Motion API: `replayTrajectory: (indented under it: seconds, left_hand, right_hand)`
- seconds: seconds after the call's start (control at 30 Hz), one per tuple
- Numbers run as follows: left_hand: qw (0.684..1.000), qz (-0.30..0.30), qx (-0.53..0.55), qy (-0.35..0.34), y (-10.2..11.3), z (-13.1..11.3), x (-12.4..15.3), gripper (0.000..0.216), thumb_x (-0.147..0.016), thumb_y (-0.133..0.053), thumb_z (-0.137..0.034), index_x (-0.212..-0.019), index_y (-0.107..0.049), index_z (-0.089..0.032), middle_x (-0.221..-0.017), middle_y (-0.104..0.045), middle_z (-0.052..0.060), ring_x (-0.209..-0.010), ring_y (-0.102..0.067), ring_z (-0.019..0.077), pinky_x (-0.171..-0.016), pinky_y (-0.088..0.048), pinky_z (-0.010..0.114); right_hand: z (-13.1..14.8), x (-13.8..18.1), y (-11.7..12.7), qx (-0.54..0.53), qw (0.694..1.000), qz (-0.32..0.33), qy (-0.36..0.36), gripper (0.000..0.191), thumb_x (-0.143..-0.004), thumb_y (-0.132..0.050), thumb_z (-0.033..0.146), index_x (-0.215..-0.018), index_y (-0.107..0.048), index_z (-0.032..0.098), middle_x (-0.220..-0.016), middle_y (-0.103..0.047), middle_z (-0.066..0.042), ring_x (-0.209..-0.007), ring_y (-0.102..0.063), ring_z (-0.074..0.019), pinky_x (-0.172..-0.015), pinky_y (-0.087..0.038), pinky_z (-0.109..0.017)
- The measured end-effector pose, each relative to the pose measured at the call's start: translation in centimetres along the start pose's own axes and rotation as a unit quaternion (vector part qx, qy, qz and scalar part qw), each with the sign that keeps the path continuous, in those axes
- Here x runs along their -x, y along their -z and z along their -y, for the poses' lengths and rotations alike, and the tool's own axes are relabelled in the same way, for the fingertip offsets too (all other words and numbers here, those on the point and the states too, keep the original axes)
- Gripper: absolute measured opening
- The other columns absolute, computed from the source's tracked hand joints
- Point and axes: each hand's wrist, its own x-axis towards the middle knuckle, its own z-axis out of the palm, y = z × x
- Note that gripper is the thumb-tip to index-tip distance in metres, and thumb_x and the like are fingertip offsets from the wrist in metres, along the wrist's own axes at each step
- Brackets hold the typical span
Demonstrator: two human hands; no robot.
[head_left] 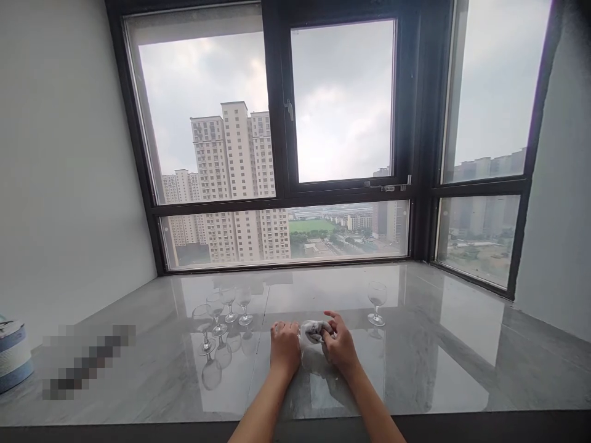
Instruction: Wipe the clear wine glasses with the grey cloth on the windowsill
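Observation:
My left hand point(285, 346) is closed, fingers wrapped round a clear stemmed glass that it mostly hides. The glass seems to lie on its side in the grip, its bowl towards my right hand. A crumpled white-and-grey cloth point(314, 330) is at the bowl; I cannot tell how much of it is inside. Pinching this cloth is my right hand point(339, 344), with the index finger raised. Several stemmed glasses point(217, 315) stand upright in a cluster to the left. Another stemmed glass point(377, 303) stands alone to the right, beyond my right hand.
The shiny grey tiled ledge point(369, 381) spans the view and mirrors the glasses. Behind it rises a dark-framed window point(286, 200). A blue-and-white round container point(13, 357) stands at the far left, beside a blurred-out patch. Walls close off both sides.

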Motion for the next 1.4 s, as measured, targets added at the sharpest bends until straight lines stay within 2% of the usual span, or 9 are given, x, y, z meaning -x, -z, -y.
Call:
replayTrajectory:
  seconds: [0.13, 0.27, 0.5, 0.67, 0.87, 1.0, 1.1, 1.23, 1.4]
  left_hand:
    - [0.999, 0.03, 0.012, -0.014, 0.5, -0.2, -0.1, 0.035, -0.088, -0.04, -0.011, -0.107, -0.068, -0.022, -0.095, -0.069, 0.005, -0.1, -0.059, 0.0223, -0.097, -0.036, 0.037]
    - [0.998, 0.045, 0.044, -0.014, 0.8, -0.1, -0.1, 0.046, -0.083, -0.043, -0.006, -0.125, -0.057, -0.02, -0.109, -0.066, 0.006, -0.104, -0.058, 0.0208, -0.092, -0.038, 0.032]
    - [0.995, 0.04, 0.075, 0.051, 0.9, 0.0, 0.0, 0.023, -0.086, -0.041, -0.007, -0.098, -0.055, -0.019, -0.097, -0.065, 0.005, -0.091, -0.06, 0.018, -0.076, -0.038, 0.027]
    - [0.995, 0.054, 0.052, 0.071, 0.8, 0.1, -0.1, 0.019, -0.09, -0.039, -0.011, -0.098, -0.055, -0.017, -0.097, -0.066, 0.007, -0.092, -0.061, 0.0191, -0.073, -0.037, 0.028]
    - [0.996, 0.051, 0.033, 0.069, 0.4, 0.3, -0.1, 0.022, -0.089, -0.038, -0.008, -0.1, -0.055, -0.016, -0.099, -0.066, 0.008, -0.095, -0.061, 0.0198, -0.075, -0.037, 0.028]
    - [0.995, 0.068, 0.032, 0.07, 0.4, 0.3, -0.1, 0.024, -0.088, -0.037, -0.006, -0.099, -0.055, -0.017, -0.098, -0.066, 0.007, -0.093, -0.061, 0.0189, -0.075, -0.038, 0.028]
    - [0.996, 0.056, 0.026, 0.064, 0.3, 0.2, -0.2, 0.025, -0.089, -0.034, -0.007, -0.097, -0.056, -0.017, -0.095, -0.067, 0.007, -0.091, -0.062, 0.0188, -0.081, -0.039, 0.029]
    - [0.999, 0.008, 0.009, 0.032, -0.1, 0.3, -0.2, 0.029, -0.092, -0.031, -0.009, -0.098, -0.058, -0.016, -0.088, -0.067, 0.006, -0.092, -0.062, 0.0194, -0.107, -0.029, 0.042]
    - [0.999, -0.006, -0.005, 0.039, -0.6, 0.7, -0.2, 0.03, -0.092, -0.033, -0.009, -0.107, -0.059, -0.016, -0.093, -0.068, 0.006, -0.097, -0.062, 0.0184, -0.112, -0.025, 0.041]
  right_hand:
    - [-0.5, 0.0, -0.1, 0.09, 0.99, -0.091, 0.051, 0.053, -0.072, -0.056, 0.026, -0.124, -0.049, 0.019, -0.092, -0.058, -0.004, -0.081, -0.057, -0.0199, -0.077, -0.048, -0.033]
    - [-0.6, 0.0, 0.1, 0.132, 0.981, -0.129, 0.058, 0.049, -0.073, -0.058, 0.028, -0.12, -0.049, 0.019, -0.09, -0.054, -0.004, -0.081, -0.055, -0.0205, -0.077, -0.048, -0.034]
    - [0.9, 0.3, 0.2, 0.07, 0.995, -0.067, 0.02, 0.043, -0.077, -0.06, 0.037, -0.116, -0.053, 0.019, -0.08, -0.06, -0.002, -0.074, -0.058, -0.0185, -0.065, -0.046, -0.027]
    - [1.8, 1.0, 0.3, 0.017, 1.0, 0.007, 0.014, 0.047, -0.077, -0.062, 0.035, -0.12, -0.056, 0.02, -0.088, -0.068, -0.003, -0.063, -0.058, -0.0139, -0.058, -0.046, -0.024]
    - [1.7, 1.2, 0.3, 0.002, 0.997, 0.071, 0.034, 0.053, -0.074, -0.058, 0.024, -0.127, -0.057, 0.02, -0.099, -0.07, -0.006, -0.09, -0.065, -0.02, -0.084, -0.05, -0.032]
    - [1.9, 1.3, 0.2, -0.04, 0.992, 0.121, 0.0, 0.058, -0.071, -0.053, 0.02, -0.129, -0.057, 0.02, -0.106, -0.07, -0.007, -0.096, -0.065, -0.0213, -0.09, -0.049, -0.036]
    - [2.0, 1.3, 0.1, -0.053, 0.992, 0.115, -0.005, 0.06, -0.067, -0.052, 0.018, -0.127, -0.058, 0.019, -0.111, -0.069, -0.009, -0.1, -0.065, -0.0225, -0.093, -0.049, -0.038]
    - [2.0, 1.1, -0.2, -0.056, 0.994, 0.09, -0.005, 0.058, -0.065, -0.05, 0.019, -0.123, -0.057, 0.018, -0.102, -0.07, -0.007, -0.101, -0.065, -0.0219, -0.094, -0.048, -0.037]
    - [1.9, 0.8, 0.1, -0.106, 0.992, 0.068, -0.022, 0.057, -0.066, -0.046, 0.019, -0.122, -0.052, 0.017, -0.086, -0.069, -0.004, -0.082, -0.066, -0.0192, -0.076, -0.052, -0.03]
